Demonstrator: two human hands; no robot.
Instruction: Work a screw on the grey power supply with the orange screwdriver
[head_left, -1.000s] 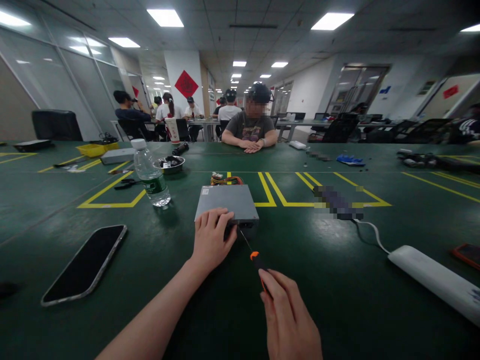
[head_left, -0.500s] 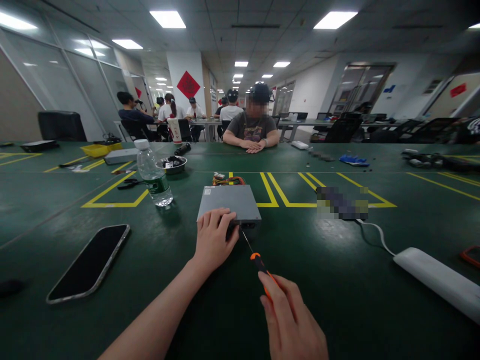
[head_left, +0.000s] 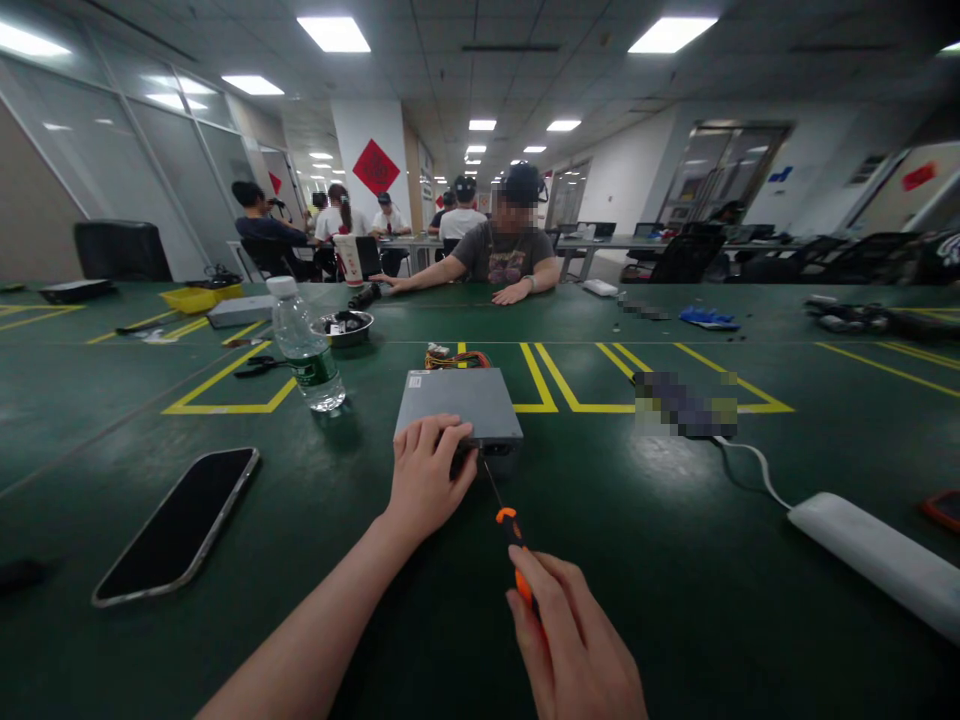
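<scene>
A grey metal computer power supply (head_left: 469, 395) lies on the green table in front of me, its bundle of coloured cables (head_left: 457, 358) at the far side. My left hand (head_left: 427, 465) grips its near edge, fingers bent over the top and thumb down at the front face. In my right hand (head_left: 574, 625) is a screwdriver (head_left: 508, 520) with an orange and black handle. Its thin shaft points up and left to the front face, beside my left thumb. Whether the tip sits in a screw is too small to tell.
Left of the power supply stand a water bottle (head_left: 306, 345) and a metal bowl (head_left: 343, 328); a phone (head_left: 180, 525) lies nearer. To the right is a white power strip (head_left: 874, 555) with a cable. Across the table sits a person (head_left: 506, 250) with one arm stretched out.
My right hand and the screwdriver handle have shifted slightly left, making the shaft steeper. My left hand stays put. The person opposite has parted their hands and reached toward a dark object.
</scene>
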